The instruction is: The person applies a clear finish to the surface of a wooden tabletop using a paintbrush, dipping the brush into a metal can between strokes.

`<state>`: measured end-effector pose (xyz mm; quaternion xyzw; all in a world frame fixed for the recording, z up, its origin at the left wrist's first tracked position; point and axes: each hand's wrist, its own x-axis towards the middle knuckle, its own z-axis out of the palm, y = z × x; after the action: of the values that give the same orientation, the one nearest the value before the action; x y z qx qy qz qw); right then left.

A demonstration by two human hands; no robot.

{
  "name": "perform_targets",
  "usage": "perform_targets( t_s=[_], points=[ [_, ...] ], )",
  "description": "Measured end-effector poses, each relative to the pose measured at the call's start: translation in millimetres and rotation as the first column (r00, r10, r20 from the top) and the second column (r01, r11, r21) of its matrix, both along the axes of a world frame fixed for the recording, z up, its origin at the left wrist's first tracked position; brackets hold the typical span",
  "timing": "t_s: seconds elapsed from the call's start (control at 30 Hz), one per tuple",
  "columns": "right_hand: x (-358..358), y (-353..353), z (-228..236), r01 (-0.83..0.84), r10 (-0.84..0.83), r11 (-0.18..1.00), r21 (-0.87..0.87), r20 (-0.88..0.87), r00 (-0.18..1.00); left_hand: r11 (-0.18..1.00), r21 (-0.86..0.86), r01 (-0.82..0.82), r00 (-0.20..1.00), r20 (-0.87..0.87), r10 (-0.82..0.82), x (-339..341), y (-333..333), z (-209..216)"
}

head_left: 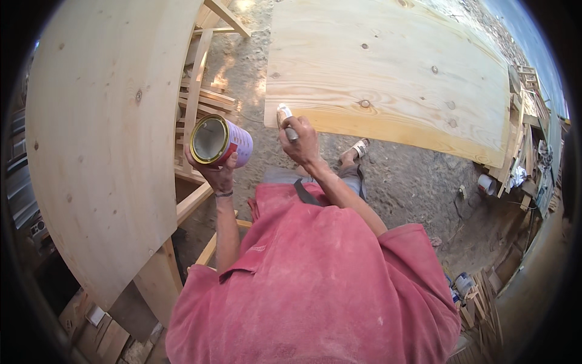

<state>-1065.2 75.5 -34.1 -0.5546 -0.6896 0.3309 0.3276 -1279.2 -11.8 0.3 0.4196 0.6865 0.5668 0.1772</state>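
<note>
My left hand (219, 176) grips an open, upright-tilted metal can (241, 145) with a gold rim and a lilac and red label. Its mouth faces me, and the inside looks greyish. In my right hand (305, 147) is a paintbrush (284, 113); its pale bristle end points away from me, at the near left corner of a plywood board (388, 73). Whether the bristles touch the board, I cannot tell. Along the board's near edge runs a darker, yellowish strip, while the rest of its knotty face is paler.
Another large plywood sheet (109, 121) stretches along my left. Wooden strips (209, 100) lie between the two boards. Scrap wood (527, 139) and a white bucket (485, 184) sit at the right. A blue-white container (464, 283) and wood offcuts (482, 309) lie low at the right.
</note>
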Motion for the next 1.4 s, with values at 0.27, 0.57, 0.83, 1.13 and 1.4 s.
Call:
perform_targets(
  t_s=[0.27,0.57,0.83,1.13,1.4],
  points=[
    [201,-10,-22,0.241,-0.359,0.901,-0.361,-0.308,0.881,0.999,-0.015,-0.033,0.999,0.015,0.033,-8,-5,-6],
    [156,-7,-45,0.048,-0.433,0.826,-0.562,-0.577,0.693,0.999,0.013,-0.040,0.993,0.112,0.039,-3,-7,-5],
    [1,55,-59,-0.177,-0.073,0.909,-0.377,-0.562,0.824,0.996,-0.006,-0.088,0.996,0.025,0.089,-9,-15,0],
    [68,71,-45,-0.164,-0.113,0.888,-0.430,-0.549,0.828,0.980,0.035,-0.196,0.977,0.093,0.192,-10,-35,-5],
    [32,87,-41,-0.390,0.112,0.795,-0.465,-0.519,0.847,0.967,0.005,-0.253,0.964,0.084,0.252,-4,-18,-6]
  ],
)
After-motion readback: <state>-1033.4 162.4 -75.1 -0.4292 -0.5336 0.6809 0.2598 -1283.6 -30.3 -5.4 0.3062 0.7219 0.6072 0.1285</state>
